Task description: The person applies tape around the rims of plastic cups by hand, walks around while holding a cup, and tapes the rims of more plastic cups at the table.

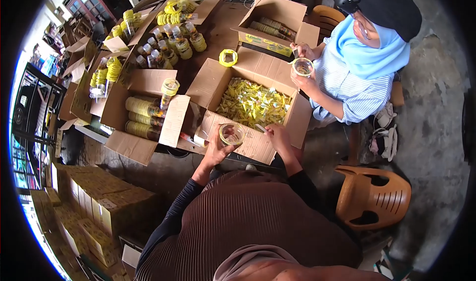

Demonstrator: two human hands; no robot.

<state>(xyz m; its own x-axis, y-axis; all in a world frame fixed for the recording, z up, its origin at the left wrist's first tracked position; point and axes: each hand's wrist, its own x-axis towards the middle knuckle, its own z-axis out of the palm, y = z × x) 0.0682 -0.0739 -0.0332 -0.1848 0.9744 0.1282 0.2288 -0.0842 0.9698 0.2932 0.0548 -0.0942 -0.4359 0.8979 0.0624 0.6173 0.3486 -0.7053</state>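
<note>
My left hand is wrapped round a clear plastic cup with a yellowish rim, its open top facing up. My fingers show through its bottom. In my right hand is a small white stick-like piece, pinched between the fingers; its exact kind is too small to make out. Both hands are over the near flaps of an open cardboard box. The box holds a heap of small yellow packets. A yellow-rimmed cup rests at the box's far left corner.
Across the box's right side, a co-worker holds a similar cup. Boxes with stacked yellow-rimmed cups stand left and behind. Several filled stacks stand on the table. An orange plastic chair is at right, cartons at lower left.
</note>
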